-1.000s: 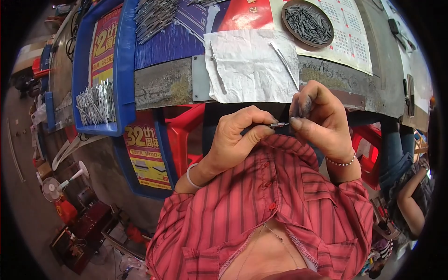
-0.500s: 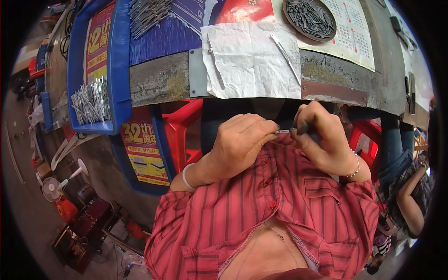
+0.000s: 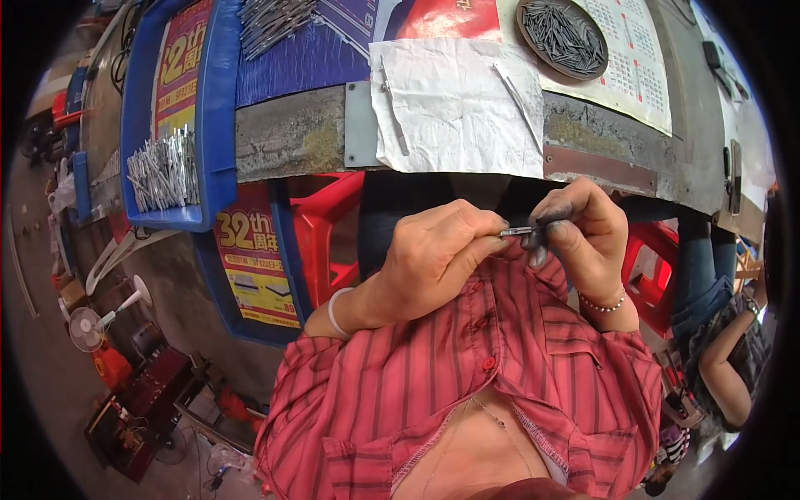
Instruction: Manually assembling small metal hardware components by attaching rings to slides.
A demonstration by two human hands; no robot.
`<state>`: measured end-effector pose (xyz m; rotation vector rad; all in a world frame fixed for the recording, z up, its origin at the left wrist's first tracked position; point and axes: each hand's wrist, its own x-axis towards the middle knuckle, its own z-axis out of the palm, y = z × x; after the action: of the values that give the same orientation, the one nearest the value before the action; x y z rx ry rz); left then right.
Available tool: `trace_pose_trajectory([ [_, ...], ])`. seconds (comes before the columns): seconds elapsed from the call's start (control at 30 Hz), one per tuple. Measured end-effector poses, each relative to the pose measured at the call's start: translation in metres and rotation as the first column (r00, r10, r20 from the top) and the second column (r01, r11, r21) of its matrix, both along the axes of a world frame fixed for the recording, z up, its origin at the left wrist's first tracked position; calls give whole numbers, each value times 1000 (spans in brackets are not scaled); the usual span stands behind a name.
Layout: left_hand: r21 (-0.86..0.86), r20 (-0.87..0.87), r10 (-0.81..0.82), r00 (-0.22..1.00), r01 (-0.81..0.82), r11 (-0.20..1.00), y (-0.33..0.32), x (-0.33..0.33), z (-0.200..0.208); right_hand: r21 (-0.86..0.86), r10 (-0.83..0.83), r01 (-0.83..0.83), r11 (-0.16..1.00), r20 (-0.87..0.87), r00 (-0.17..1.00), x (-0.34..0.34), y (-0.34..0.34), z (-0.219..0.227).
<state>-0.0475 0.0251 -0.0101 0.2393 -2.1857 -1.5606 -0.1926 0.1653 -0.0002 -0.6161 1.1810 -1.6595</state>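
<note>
Across a worn gray surface [image 3: 283,137], white paper [image 3: 457,112] lay between a blue tray [image 3: 218,100] of silvery rods [image 3: 164,175] and a round bowl [image 3: 538,59] of dark pins [image 3: 562,35]. Just off the near edge, a worker in a red striped shirt [image 3: 408,375] held a small metal rod [image 3: 518,231] before the chest, the left hand [image 3: 450,254] pinching one end. The right hand [image 3: 587,237], its fingertips darkened, closed on the other end, though those fingers partly hid the grip.
</note>
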Motion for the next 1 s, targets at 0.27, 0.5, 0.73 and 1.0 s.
trace_pose_trajectory([
  [0.27,122,26,-4,1000,1,992,8,2,-1,86,31,4,996,-391,920,5,-1,3],
  [0.5,-215,-3,126,992,-124,969,8,-4,2,63,-93,100,993,-109,990,8,-1,-2],
  [0.73,-471,-69,176,982,-188,862,9,-3,-5,107,-133,172,979,-300,944,10,-5,-9],
  [1.0,-546,-100,154,983,-183,817,9,-7,-10,144,-99,178,974,-438,893,7,-4,-16],
])
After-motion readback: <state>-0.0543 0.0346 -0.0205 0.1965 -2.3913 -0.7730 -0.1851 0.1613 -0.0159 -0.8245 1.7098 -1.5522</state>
